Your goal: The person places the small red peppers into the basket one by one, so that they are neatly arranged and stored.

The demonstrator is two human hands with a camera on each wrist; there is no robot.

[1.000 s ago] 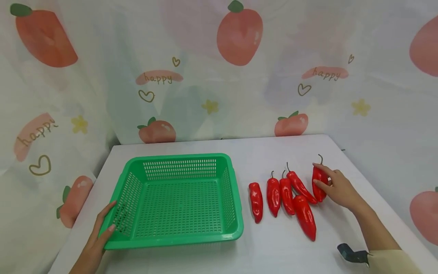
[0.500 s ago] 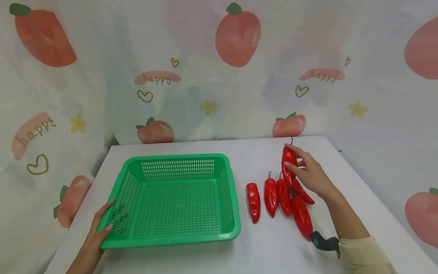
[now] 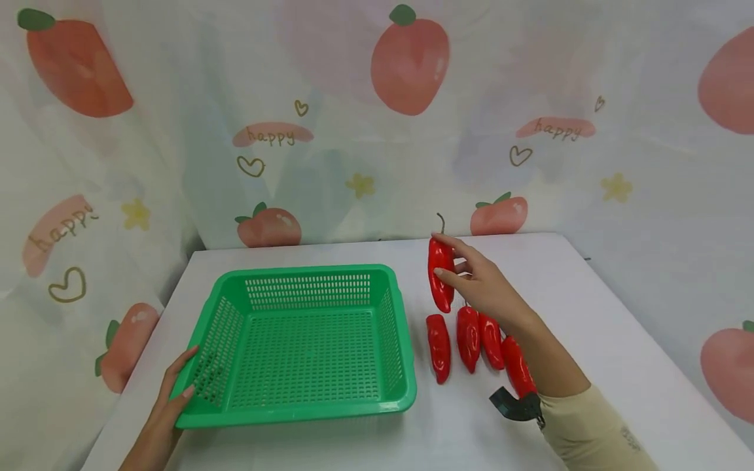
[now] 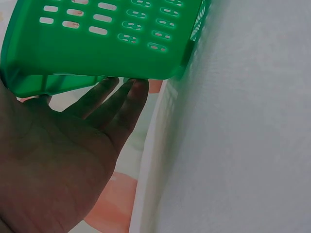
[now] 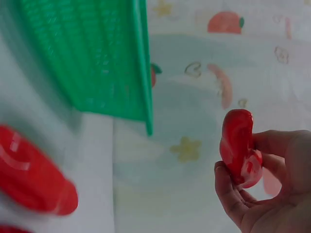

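Observation:
In the head view my right hand (image 3: pixel 477 278) pinches a red pepper (image 3: pixel 440 275) with a thin dark stem, raised above the table and hanging stem-up. Its blunt lower end faces the right wrist camera, between thumb and fingers. My left hand (image 3: pixel 159 412) holds the left rim of a green plastic basket (image 3: pixel 306 413), which has slotted walls and nothing lying in it. From the left wrist, several fingertips (image 4: pixel 138 85) meet the basket's outer wall, and most of the thumb is hidden behind the rim.
Several red peppers lie between basket and right forearm: one without a visible stem (image 3: pixel 438 348) nearest the basket, another (image 3: pixel 468 339) beside it, and one (image 3: pixel 518 366) partly covered by the forearm. A black strap piece (image 3: pixel 514 403) sticks out from the right sleeve. A fruit-printed cloth (image 3: pixel 365 157) hangs behind the white table.
My right hand has lifted the pepper from the right end of the group and carried it left, over the others, toward the basket. The left hand and basket stay in place.

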